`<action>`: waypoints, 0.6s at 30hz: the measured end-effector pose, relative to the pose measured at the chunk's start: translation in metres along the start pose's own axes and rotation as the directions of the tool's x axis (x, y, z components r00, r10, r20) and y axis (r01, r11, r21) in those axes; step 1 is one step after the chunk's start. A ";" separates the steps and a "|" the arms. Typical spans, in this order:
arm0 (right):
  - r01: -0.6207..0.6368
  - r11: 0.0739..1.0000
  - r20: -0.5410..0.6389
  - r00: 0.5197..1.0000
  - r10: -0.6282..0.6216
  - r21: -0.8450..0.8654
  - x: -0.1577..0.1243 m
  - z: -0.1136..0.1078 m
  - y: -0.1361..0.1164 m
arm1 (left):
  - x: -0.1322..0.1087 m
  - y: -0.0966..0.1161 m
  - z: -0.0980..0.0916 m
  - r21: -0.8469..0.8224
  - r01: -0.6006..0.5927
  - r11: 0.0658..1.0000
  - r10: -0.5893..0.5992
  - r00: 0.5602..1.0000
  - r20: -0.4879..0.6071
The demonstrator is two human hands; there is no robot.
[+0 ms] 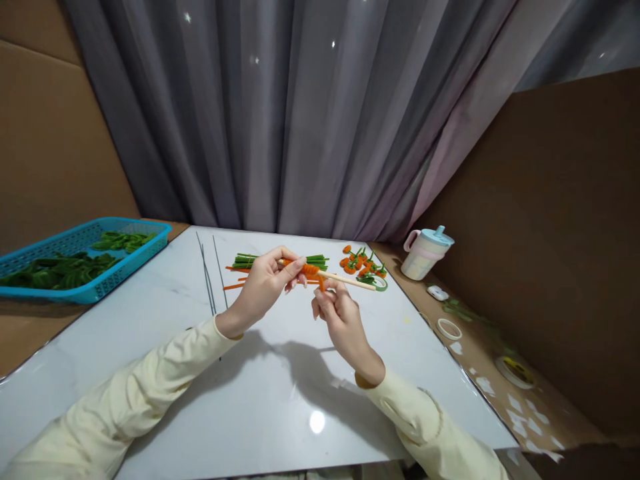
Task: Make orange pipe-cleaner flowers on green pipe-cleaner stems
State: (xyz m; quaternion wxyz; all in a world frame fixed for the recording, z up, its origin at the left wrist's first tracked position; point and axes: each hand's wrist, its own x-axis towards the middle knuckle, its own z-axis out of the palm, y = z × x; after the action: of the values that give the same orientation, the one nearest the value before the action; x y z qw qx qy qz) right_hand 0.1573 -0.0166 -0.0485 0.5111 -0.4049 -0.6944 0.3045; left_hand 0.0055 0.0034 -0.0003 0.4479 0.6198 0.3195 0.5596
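My left hand [267,283] pinches one end of a thin wooden stick [345,278] held above the white board [165,333]. An orange pipe cleaner [311,270] is coiled around the stick near my left fingertips. My right hand [340,319] is closed just below the coil, gripping the loose end of the orange pipe cleaner. Behind the hands lie a bundle of green pipe cleaners [250,261], a few orange ones [233,286], and a small pile of finished orange flowers with green stems [363,263].
A blue basket [60,293] with green pieces sits at the left. Thin metal wires [207,280] lie on the board. A lidded pastel cup [425,253], tape rolls [449,329] and paper scraps sit on the cardboard at the right. Grey curtains hang behind.
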 end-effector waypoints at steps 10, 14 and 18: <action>0.194 0.910 0.112 0.980 -0.163 -0.367 -0.005 -0.005 -0.009 | -0.001 -0.024 -0.004 0.643 -0.568 0.513 0.582 0.782 0.226; 0.215 0.902 0.118 0.976 -0.184 -0.375 0.002 -0.013 -0.004 | 0.000 -0.021 -0.007 0.682 -0.562 0.468 0.463 0.814 0.352; 0.195 0.925 0.087 0.981 -0.176 -0.326 0.010 -0.027 0.000 | 0.001 -0.005 -0.008 0.602 -0.343 0.721 0.154 0.927 0.343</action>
State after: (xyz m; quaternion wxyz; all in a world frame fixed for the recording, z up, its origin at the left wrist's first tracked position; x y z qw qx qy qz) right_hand 0.1816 -0.0074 -0.0360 0.4423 -0.4091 -0.7850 0.1441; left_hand -0.0020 0.0076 -0.0044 0.1629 0.8438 0.3434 0.3790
